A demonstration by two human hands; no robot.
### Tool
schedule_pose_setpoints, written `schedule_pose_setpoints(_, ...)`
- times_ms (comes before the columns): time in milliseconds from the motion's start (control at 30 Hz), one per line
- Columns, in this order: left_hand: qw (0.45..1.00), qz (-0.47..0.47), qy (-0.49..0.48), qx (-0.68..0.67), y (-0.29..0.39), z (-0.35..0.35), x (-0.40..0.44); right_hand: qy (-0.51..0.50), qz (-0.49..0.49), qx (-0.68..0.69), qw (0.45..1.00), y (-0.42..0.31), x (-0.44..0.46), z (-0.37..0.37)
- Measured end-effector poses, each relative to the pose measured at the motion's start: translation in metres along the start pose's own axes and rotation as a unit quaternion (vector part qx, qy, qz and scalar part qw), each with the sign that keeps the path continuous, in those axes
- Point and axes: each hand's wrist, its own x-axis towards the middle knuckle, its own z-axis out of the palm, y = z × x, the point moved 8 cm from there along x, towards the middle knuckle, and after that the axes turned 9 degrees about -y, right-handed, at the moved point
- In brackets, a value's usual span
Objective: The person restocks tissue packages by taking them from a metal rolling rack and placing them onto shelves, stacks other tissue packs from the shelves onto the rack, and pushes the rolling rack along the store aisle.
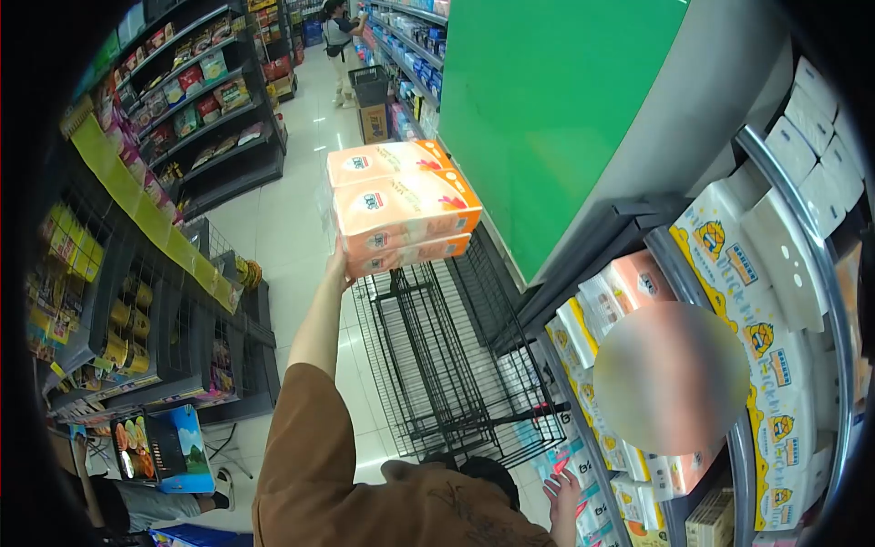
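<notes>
My left hand (pixel 339 264) grips the near left edge of a plastic-wrapped pack of tissues (pixel 401 202), peach and orange with red flower prints. It is held up above the far end of a black wire shopping cart (pixel 415 365). Most of that hand's fingers are hidden by the pack. Low on the right, my right hand (pixel 563 497) is held with its fingers apart and nothing in it. It is beside the cart and close to packs of tissues (pixel 629 501) on the shelf at the right.
A green panel (pixel 547 109) stands beyond the cart on the right. Snack shelves (pixel 196 100) line the left side. A person (pixel 342 46) stands far down the aisle near a dark basket (pixel 369 85). Another person's leg (pixel 178 510) shows at lower left. A blurred circle covers some shelf goods.
</notes>
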Motion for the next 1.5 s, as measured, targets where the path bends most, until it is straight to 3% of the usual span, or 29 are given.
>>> schedule_pose_setpoints(67, 0.999, -0.018, 0.024, 0.033, -0.011, -0.017, 0.025, -0.007, 0.023, 0.012, 1.000, 0.003, -0.002, -0.006)
schedule_pose_setpoints(167, 0.993, 0.030, 0.075, 0.088, -0.011, -0.034, 0.044, 0.012, 0.031, -0.020, 0.999, 0.006, 0.000, -0.022)
schedule_pose_setpoints(267, 0.996, 0.052, -0.072, 0.024, -0.034, -0.042, 0.082, 0.017, -0.052, -0.026, 0.998, -0.026, 0.004, -0.025)
schedule_pose_setpoints(400, 0.989, 0.122, -0.028, 0.075, -0.019, -0.027, -0.017, 0.025, -0.151, -0.087, 0.984, -0.092, 0.018, -0.006)
schedule_pose_setpoints(467, 0.989, 0.142, -0.042, 0.031, -0.043, -0.017, -0.063, 0.028, -0.243, -0.099, 0.965, -0.120, 0.025, 0.005)
schedule_pose_setpoints(567, 0.981, 0.176, -0.070, 0.028, -0.090, 0.022, -0.155, -0.036, -0.295, -0.113, 0.948, -0.179, -0.011, 0.083)
schedule_pose_setpoints(600, 0.988, 0.124, -0.091, 0.016, -0.113, 0.036, -0.187, -0.065, -0.288, -0.115, 0.948, -0.191, -0.028, 0.116)
schedule_pose_setpoints(767, 0.979, 0.131, -0.150, -0.049, -0.167, 0.113, -0.303, -0.292, -0.248, -0.165, 0.909, -0.183, -0.025, 0.258)
schedule_pose_setpoints(833, 0.972, 0.031, -0.216, 0.091, -0.200, 0.119, -0.332, -0.289, -0.247, -0.216, 0.899, -0.181, -0.016, 0.289)
schedule_pose_setpoints(867, 0.951, 0.028, -0.280, 0.128, -0.200, 0.125, -0.344, -0.303, -0.183, -0.141, 0.925, -0.181, -0.019, 0.302)
schedule_pose_setpoints(933, 0.892, 0.024, -0.402, 0.205, -0.190, 0.128, -0.370, -0.393, -0.053, 0.049, 0.917, -0.173, -0.013, 0.325)
schedule_pose_setpoints(1033, 0.938, 0.057, -0.325, 0.106, -0.152, 0.094, -0.383, -0.399, -0.107, -0.067, 0.908, -0.186, -0.027, 0.339)
schedule_pose_setpoints(1100, 0.977, 0.103, -0.180, 0.053, -0.156, 0.051, -0.354, -0.410, -0.085, -0.081, 0.905, -0.176, -0.025, 0.340)
schedule_pose_setpoints(1167, 0.960, 0.205, -0.075, 0.177, -0.131, 0.036, -0.330, -0.411, -0.053, -0.075, 0.907, -0.167, -0.014, 0.336)
schedule_pose_setpoints(1267, 0.966, 0.153, -0.086, 0.188, -0.144, 0.048, -0.294, -0.431, -0.016, -0.022, 0.902, -0.160, -0.012, 0.334)
schedule_pose_setpoints(1300, 0.964, 0.117, -0.148, 0.189, -0.149, 0.066, -0.289, -0.434, -0.015, -0.032, 0.900, -0.157, -0.006, 0.327)
schedule_pose_setpoints(1400, 0.943, 0.155, -0.144, 0.258, -0.177, 0.087, -0.262, -0.455, -0.007, 0.002, 0.891, -0.146, 0.006, 0.306)
schedule_pose_setpoints(1433, 0.967, 0.106, -0.215, 0.090, -0.176, 0.102, -0.260, -0.441, -0.011, 0.016, 0.897, -0.145, 0.012, 0.300)
schedule_pose_setpoints(1500, 0.975, 0.056, -0.202, 0.072, -0.166, 0.113, -0.272, -0.426, -0.017, 0.045, 0.903, -0.135, 0.023, 0.294)
